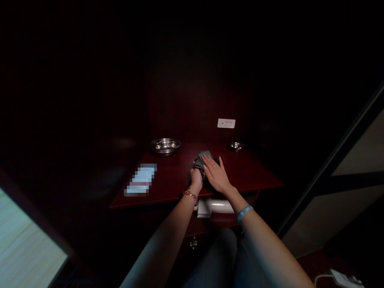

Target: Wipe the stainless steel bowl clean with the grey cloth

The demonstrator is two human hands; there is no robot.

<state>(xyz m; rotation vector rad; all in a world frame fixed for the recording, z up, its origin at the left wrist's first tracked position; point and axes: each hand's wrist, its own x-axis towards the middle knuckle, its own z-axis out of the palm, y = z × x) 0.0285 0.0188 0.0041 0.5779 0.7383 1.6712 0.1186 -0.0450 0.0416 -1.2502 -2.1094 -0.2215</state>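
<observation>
A dark grey cloth (205, 155) is bunched up above the middle of the dark red desk. My left hand (196, 178), with a beaded bracelet at the wrist, is closed around the lower left side of the cloth. My right hand (217, 175) lies against the cloth from the right, its fingers stretched out and the thumb apart; a light blue band circles that wrist. Part of the cloth is hidden behind the fingers.
On the dark red desk (255, 172) are a wide metal bowl (165, 147) at the back left, a small metal bowl (236, 147) at the back right and a blurred pale item (141, 180) at the left. A white roll (221, 206) lies on a shelf below.
</observation>
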